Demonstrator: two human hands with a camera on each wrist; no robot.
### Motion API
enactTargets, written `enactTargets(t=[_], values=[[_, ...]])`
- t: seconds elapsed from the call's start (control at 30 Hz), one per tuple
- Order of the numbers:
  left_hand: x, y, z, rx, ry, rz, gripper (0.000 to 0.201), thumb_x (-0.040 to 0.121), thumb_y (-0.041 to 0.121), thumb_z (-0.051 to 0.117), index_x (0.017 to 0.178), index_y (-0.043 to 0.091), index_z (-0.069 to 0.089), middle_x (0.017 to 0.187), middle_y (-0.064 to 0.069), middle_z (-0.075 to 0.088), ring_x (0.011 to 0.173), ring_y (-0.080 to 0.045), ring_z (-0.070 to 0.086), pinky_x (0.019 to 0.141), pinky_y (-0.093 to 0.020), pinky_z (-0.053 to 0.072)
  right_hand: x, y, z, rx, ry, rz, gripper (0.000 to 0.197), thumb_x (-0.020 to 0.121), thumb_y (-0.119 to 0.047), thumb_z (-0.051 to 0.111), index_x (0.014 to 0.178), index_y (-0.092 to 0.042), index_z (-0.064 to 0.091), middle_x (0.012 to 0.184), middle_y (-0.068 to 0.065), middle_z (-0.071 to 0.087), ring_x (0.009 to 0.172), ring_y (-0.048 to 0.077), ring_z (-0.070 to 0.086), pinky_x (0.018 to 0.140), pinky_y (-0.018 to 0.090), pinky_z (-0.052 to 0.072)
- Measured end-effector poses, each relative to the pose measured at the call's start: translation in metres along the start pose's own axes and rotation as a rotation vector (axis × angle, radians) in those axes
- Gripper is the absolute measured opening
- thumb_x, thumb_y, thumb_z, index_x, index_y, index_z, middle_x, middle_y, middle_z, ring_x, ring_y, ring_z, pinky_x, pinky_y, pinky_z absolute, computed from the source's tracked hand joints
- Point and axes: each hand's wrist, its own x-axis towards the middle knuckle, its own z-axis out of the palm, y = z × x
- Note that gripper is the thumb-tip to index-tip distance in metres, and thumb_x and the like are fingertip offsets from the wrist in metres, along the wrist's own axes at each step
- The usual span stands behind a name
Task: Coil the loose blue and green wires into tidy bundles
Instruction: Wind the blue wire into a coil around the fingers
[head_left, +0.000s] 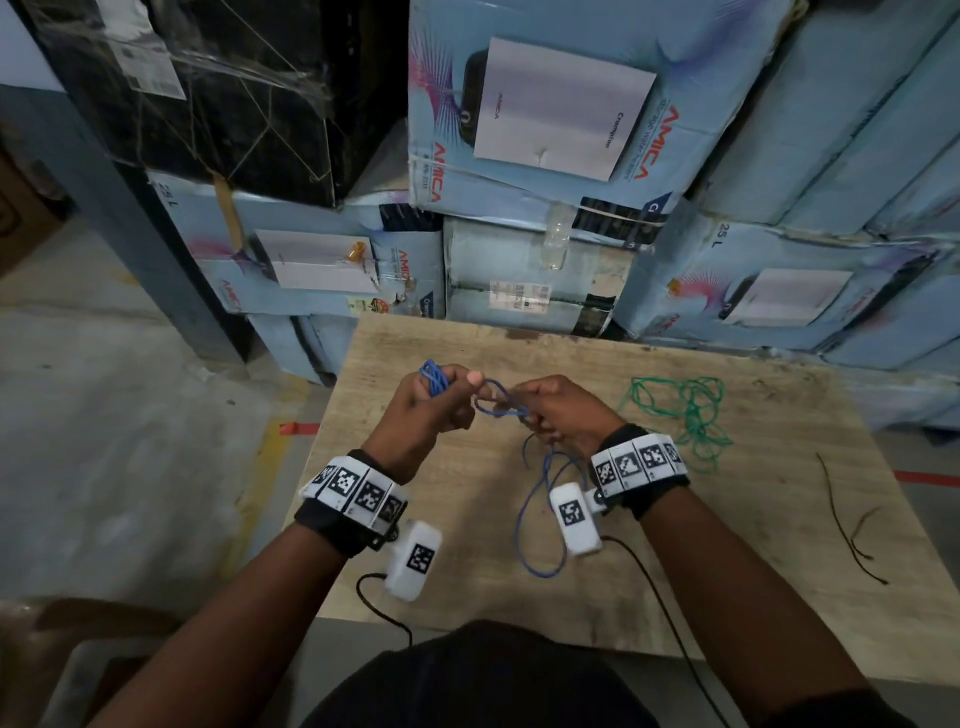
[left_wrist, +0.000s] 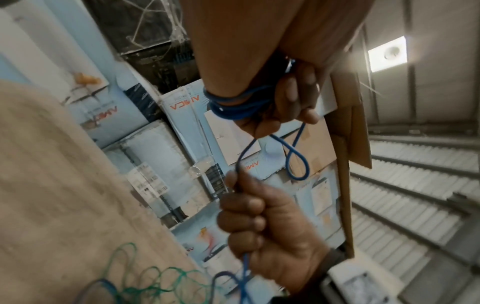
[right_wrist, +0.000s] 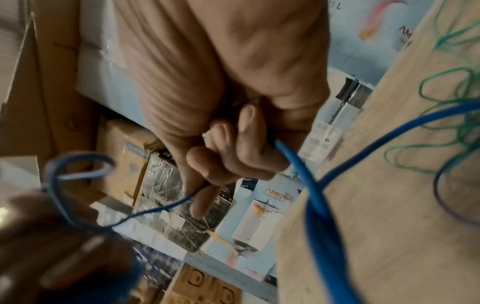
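Blue wire (head_left: 540, 519) is the one you are working, and it is partly coiled; on your left, your left hand (head_left: 423, 410) is curled round a small bundle of turns (head_left: 434, 378) that pokes out above the fist; the left wrist view shows those turns wrapped round the fingers (left_wrist: 293, 96); just right of that grip a slack loop (head_left: 496, 400) bridges the gap between your hands; your right hand (head_left: 558, 415) pinches the wire where the loop ends, fingers closed tight on it; below that pinch the free length hangs down, loops on the wooden table (head_left: 649, 545) beneath your right wrist and lies uncoiled. Further right of your grips, well apart from both hands, the green wire (head_left: 685, 415) lies in a loose tangle on the table, untouched. I judge you are mid-way through the blue coil, with the green one yet to begin; the next move calls for carrying the loop over the held turns while letting the tail slide through your right fingers; keep the left grip firm, or the turns may spring apart.
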Motion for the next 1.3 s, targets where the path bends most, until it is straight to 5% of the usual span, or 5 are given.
enactTargets(t=[0.43,0.67,0.83,1.07,1.3], values=[[0.026,-0.021,0.005,-0.031,0.342,-0.042,0.027,0.099,0.023,0.057,0.082,0.004,0.066,0.043,0.004,0.042,0.048,-0.015,0.039,0.053,-0.025,0.033,0.008,0.001,0.022,-0.587,0.674,-0.545,0.056,0.069,-0.032,0.088,0.119,-0.020,0.067,0.122,0.007,0.048,0.116,0.025,0.046,0.102,0.033,0.040],[0.031,-0.016,0.008,-0.030,0.381,-0.024,0.029,0.100,0.020,0.056,0.087,-0.004,0.065,0.048,0.002,0.045,0.049,-0.013,0.041,0.048,-0.015,0.037,0.003,-0.006,0.033,-0.658,0.636,-0.829,0.016,0.077,-0.014,0.081,0.086,-0.013,0.069,0.086,-0.005,0.054,0.075,0.007,0.050,0.071,0.031,0.050],[0.032,-0.017,0.007,-0.035,0.377,-0.027,0.026,0.100,0.018,0.056,0.089,-0.004,0.065,0.048,0.000,0.039,0.044,-0.008,0.037,0.047,-0.016,0.037,0.003,-0.002,0.044,-0.463,0.327,-0.509,0.021,0.089,-0.015,0.072,0.109,-0.012,0.074,0.067,-0.007,0.065,0.054,0.002,0.060,0.057,0.023,0.049],[0.035,-0.015,0.005,0.038,0.379,-0.001,0.031,0.099,0.022,0.058,0.081,-0.002,0.067,0.054,-0.010,0.046,0.053,-0.014,0.044,0.055,-0.020,0.043,0.015,-0.002,0.060,-0.356,0.230,-0.221,0.100,0.100,-0.021,0.059,0.154,-0.023,-0.025,0.153,0.015,0.044,0.115,0.027,0.065,0.096,0.042,0.055],[0.041,-0.011,-0.002,0.208,0.332,0.044,0.032,0.097,0.025,0.062,0.066,0.018,0.066,0.060,-0.018,0.051,0.056,-0.021,0.046,0.061,-0.033,0.042,0.022,0.000,0.031,-0.571,0.591,-0.723,0.050,0.094,-0.005,0.062,0.142,-0.007,0.051,0.145,0.012,0.053,0.136,0.023,0.048,0.110,0.037,0.042]])
